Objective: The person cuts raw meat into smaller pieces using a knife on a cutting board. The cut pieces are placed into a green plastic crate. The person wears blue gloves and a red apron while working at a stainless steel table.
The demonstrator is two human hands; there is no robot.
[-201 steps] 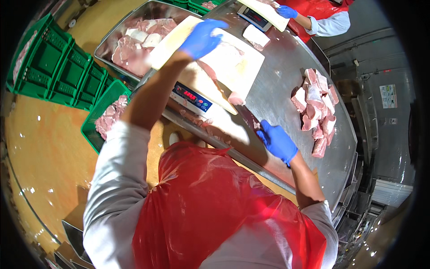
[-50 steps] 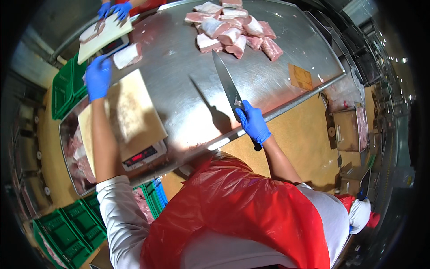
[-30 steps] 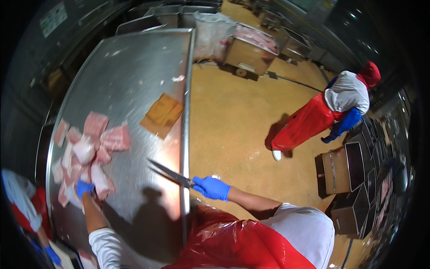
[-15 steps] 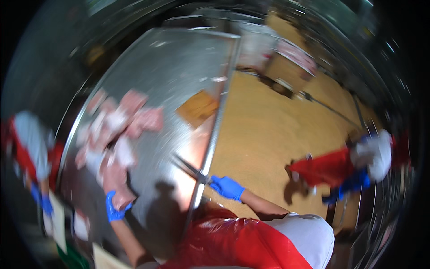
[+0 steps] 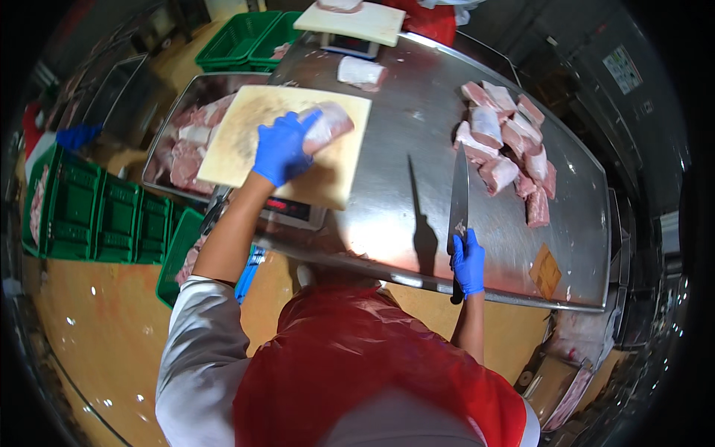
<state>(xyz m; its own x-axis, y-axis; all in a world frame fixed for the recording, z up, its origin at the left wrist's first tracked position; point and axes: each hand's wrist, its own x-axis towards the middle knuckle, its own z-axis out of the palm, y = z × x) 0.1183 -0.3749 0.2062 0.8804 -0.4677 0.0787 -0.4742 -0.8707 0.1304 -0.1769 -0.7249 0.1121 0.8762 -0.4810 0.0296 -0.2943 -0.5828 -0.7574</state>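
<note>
Holding meat and knife at the counter.
My left hand [image 5: 281, 149] grips a meat piece [image 5: 328, 124] on the cutting board [image 5: 238, 138]; my right hand [image 5: 468, 262] is closed around the knife [image 5: 457, 194] near the counter's [image 5: 417, 134] front edge.

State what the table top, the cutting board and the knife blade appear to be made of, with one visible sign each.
Table top: likely stainless steel, brushed grey with bright glare and a shadow of the knife. Cutting board: probably plastic, matte cream, stained. Knife blade: polished steel, thin and reflective.

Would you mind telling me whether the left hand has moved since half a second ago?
Yes. The left hand left the meat pile and now holds a meat piece on the cutting board at the table's other end.
</note>
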